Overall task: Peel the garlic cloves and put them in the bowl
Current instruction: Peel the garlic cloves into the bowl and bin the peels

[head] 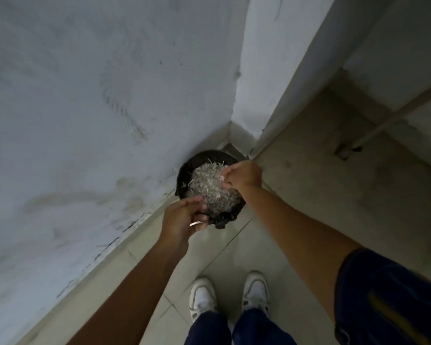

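A round bin lined with a black bag (184,170) stands in the corner of the room, heaped with pale dry garlic peels (209,185). My left hand (184,220) hovers at the bin's near left edge, fingers loosely stretched toward the heap, a silver ring on one finger. My right hand (243,176) is over the bin's right side, fingers curled down and pinching a bit of peel at the heap's edge. Neither garlic cloves nor a bowl are in view.
Stained white walls (85,120) meet right behind the bin. The floor is pale tile (309,183). My feet in white shoes (229,295) stand just short of the bin. A thin pipe (383,125) runs along the right wall.
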